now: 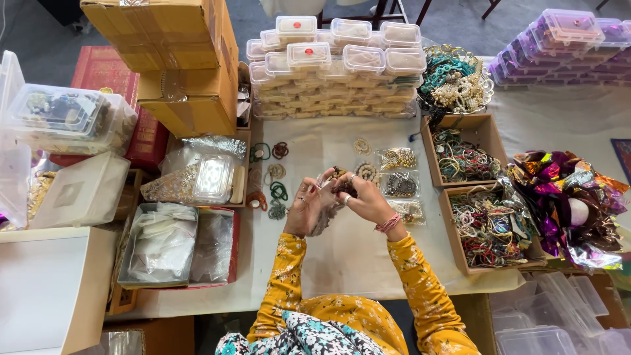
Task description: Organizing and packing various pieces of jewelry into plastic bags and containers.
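Observation:
My left hand (307, 207) and my right hand (363, 199) are raised together above the white cloth-covered table (342, 256). Between them they hold a small clear plastic packet with beaded jewellery (328, 197); both sets of fingers pinch it near its top. Small bangles and rings (276, 172) lie on the cloth just left of my hands. Clear packets of jewellery (398, 185) lie just right of them, in a short column.
Stacked clear lidded boxes (335, 66) stand at the back centre, more purple-tinted ones (565, 46) at back right. Two cardboard trays of bangles (483, 223) sit to the right, beside shiny foil wrap (568, 197). Cardboard boxes (177, 66) and plastic containers (66, 118) crowd the left.

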